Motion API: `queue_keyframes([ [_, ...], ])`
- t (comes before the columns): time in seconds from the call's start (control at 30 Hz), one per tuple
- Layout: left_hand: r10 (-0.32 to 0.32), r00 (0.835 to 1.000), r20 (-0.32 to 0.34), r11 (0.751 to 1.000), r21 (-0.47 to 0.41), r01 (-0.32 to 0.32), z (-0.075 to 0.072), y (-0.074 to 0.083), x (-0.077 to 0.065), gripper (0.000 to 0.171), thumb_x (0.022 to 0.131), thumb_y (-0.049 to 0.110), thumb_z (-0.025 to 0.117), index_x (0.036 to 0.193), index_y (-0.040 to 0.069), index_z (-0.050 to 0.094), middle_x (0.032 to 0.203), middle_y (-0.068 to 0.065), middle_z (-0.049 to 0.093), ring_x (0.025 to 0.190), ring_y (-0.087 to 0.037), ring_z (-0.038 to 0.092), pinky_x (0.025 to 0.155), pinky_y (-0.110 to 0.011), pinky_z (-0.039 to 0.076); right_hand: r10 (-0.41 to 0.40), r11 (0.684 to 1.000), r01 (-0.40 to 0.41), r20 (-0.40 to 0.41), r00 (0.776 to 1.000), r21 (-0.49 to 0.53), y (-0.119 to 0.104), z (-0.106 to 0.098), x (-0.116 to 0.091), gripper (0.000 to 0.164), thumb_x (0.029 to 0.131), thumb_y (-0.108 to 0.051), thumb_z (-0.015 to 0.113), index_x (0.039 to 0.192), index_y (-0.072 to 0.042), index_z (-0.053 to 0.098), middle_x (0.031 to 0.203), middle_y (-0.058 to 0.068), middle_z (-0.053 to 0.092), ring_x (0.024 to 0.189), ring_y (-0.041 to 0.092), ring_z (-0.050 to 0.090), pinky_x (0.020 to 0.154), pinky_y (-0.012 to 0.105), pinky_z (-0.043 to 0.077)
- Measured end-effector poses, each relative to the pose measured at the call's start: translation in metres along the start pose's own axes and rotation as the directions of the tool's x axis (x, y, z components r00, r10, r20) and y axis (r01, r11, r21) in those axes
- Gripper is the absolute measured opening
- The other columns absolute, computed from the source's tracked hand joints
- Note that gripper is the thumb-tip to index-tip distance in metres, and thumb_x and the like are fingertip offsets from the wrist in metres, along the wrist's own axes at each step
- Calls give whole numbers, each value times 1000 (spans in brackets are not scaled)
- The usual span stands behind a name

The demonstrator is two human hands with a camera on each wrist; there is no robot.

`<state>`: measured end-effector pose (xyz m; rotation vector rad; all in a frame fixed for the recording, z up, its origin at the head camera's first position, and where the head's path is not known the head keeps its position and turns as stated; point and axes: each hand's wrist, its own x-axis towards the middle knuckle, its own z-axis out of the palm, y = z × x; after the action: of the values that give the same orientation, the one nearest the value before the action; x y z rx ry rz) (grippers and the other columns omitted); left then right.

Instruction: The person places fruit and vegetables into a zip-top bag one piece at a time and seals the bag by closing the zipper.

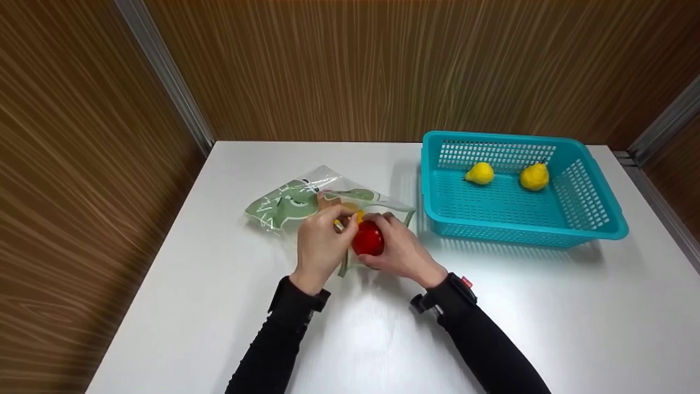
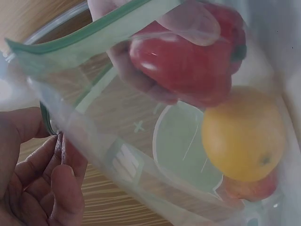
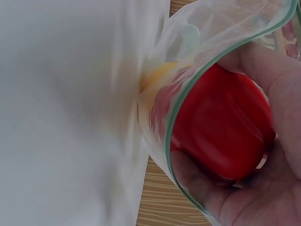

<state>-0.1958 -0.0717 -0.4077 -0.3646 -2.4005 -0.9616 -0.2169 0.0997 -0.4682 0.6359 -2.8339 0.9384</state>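
Observation:
A clear plastic zip bag [image 1: 292, 200] with green printing lies on the white table, its green-edged mouth held open toward the person. My left hand [image 1: 320, 243] pinches the bag's edge between thumb and fingertips. In my right hand [image 1: 403, 249] is a red bell pepper [image 1: 368, 239], gripped with fingers and thumb around its sides. The right wrist view shows the pepper [image 3: 223, 122] within the bag's opening. Through the plastic, the left wrist view shows an orange-yellow round fruit [image 2: 243, 134] just past the pepper and a reddish fruit [image 2: 254, 187] partly hidden behind it.
To the right stands a turquoise plastic basket [image 1: 525, 232] with perforated walls. Two yellow pears lie inside, one left [image 1: 480, 173] and one right [image 1: 534, 177]. Wood-grain panels [image 1: 328, 71] rise behind the white table [image 1: 180, 306] and along its left side.

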Motion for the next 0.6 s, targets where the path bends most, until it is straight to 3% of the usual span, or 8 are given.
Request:
queue_keyframes([
  [0.2, -1, 1000, 4, 1000, 8, 1, 1, 1, -1, 10, 85, 22, 65, 86, 15, 72, 75, 3, 71, 64, -8, 64, 56, -19, 49, 2, 1000, -2, 18, 1000, 0, 0, 2, 3, 70, 73, -39, 78, 133, -20, 48, 121, 8, 57, 107, 22, 59, 85, 36, 57],
  [0.6, 19, 1000, 8, 1000, 22, -19, 2, 1, -2, 10, 86, 22, 64, 85, 15, 72, 75, 3, 71, 67, -9, 65, 58, -23, 50, -17, 1000, 17, -74, 997, 1, 1, 14, 11, 71, 74, -38, 77, 134, -17, 47, 128, 10, 56, 115, 25, 57, 96, 39, 53],
])
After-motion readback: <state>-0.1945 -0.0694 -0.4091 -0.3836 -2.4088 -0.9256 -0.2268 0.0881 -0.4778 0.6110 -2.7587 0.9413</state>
